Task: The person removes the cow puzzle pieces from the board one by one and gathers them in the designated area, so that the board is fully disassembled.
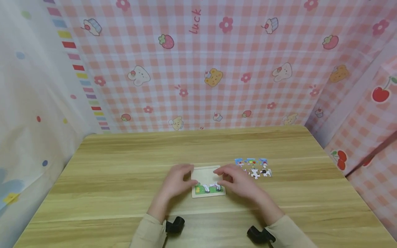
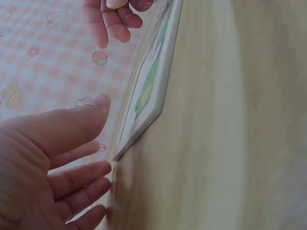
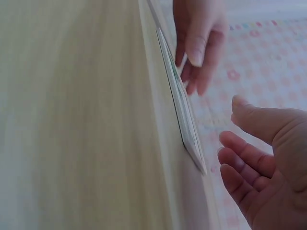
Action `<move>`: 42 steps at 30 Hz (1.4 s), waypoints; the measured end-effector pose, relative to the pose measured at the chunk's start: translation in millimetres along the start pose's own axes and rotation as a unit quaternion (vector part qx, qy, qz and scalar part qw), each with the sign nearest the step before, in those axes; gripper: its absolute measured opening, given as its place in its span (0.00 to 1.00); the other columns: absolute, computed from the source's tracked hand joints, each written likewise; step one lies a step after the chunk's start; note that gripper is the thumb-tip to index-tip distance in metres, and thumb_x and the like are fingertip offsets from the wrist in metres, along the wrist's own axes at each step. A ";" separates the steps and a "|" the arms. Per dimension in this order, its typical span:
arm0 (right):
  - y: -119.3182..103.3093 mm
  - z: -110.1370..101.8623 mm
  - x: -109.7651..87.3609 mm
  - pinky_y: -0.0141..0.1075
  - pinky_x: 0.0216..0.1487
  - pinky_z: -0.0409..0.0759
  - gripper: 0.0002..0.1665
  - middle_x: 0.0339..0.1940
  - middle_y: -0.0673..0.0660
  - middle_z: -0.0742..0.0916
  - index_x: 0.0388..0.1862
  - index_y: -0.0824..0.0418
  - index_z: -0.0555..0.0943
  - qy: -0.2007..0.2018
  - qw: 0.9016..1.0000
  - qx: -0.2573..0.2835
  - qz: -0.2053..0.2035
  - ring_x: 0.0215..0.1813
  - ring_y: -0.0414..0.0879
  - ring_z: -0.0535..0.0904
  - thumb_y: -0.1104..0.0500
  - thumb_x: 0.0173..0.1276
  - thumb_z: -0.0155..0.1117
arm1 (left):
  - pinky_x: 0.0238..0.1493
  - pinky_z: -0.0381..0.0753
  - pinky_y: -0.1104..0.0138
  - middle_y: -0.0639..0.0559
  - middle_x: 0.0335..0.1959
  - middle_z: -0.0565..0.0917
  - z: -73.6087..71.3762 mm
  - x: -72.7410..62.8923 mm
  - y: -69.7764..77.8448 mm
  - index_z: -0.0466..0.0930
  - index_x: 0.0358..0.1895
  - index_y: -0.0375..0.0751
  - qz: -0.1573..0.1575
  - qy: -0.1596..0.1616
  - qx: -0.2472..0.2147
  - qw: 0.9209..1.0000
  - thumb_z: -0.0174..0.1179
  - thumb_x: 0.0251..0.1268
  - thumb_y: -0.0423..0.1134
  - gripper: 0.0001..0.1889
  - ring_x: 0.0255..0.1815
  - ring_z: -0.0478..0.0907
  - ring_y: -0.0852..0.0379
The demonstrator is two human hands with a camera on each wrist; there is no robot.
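A small jigsaw tray (image 1: 203, 175) with a pale wooden frame lies flat on the table. Its lower strip holds joined pieces (image 1: 207, 188) printed with green grass and white legs; bare board shows above them. At the tray's left side is my left hand (image 1: 176, 181), thumb and fingers apart with nothing between them. My right hand (image 1: 237, 181) hovers over the right edge, its fingers loosely bent and holding nothing. In the right wrist view, a gap shows between the right fingertips (image 3: 228, 139) and the tray's side (image 3: 180, 105).
Several loose jigsaw pieces (image 1: 254, 173) lie in two rough rows just beyond my right hand. The wood-grain table (image 1: 124, 155) ends at a pink checked curtain (image 1: 186, 69) behind. Black wrist mounts (image 1: 175, 225) stick out from both sleeves.
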State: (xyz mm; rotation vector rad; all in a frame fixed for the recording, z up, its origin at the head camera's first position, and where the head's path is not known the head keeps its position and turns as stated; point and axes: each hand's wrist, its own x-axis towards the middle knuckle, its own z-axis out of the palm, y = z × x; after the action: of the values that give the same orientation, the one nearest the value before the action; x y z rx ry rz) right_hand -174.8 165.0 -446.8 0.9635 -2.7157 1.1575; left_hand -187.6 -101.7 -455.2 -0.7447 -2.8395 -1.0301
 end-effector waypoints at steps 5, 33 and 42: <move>-10.8 12.4 8.6 0.36 0.42 0.80 0.19 0.46 0.55 0.85 0.55 0.61 0.82 -0.031 0.999 0.000 -0.009 0.43 0.48 0.80 0.61 0.66 0.70 | 0.66 0.68 0.48 0.36 0.57 0.80 -5.6 5.7 -5.9 0.78 0.61 0.30 -0.011 -0.006 -0.002 1.000 0.72 0.57 0.38 0.28 0.61 0.74 0.38; -25.3 44.4 29.9 0.34 0.42 0.76 0.18 0.37 0.49 0.80 0.50 0.59 0.83 -0.064 0.997 -0.042 0.004 0.38 0.40 0.75 0.58 0.61 0.74 | 0.65 0.66 0.47 0.43 0.58 0.76 -5.9 16.0 -24.6 0.80 0.62 0.43 -0.029 -0.040 -0.025 0.998 0.73 0.56 0.40 0.27 0.61 0.69 0.42; -26.2 45.7 31.6 0.36 0.44 0.77 0.18 0.38 0.49 0.81 0.49 0.59 0.84 -0.083 0.995 -0.054 0.020 0.40 0.41 0.76 0.59 0.60 0.74 | 0.66 0.64 0.46 0.43 0.59 0.76 -6.5 15.9 -23.8 0.80 0.62 0.43 -0.036 -0.044 -0.034 0.998 0.72 0.58 0.40 0.27 0.63 0.68 0.42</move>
State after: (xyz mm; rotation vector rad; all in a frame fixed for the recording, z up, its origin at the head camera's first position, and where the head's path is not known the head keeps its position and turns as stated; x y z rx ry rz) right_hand -176.6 104.1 -454.6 1.0378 -2.9047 0.9646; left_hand -213.1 -114.8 -461.4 -0.7144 -2.9407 -1.1373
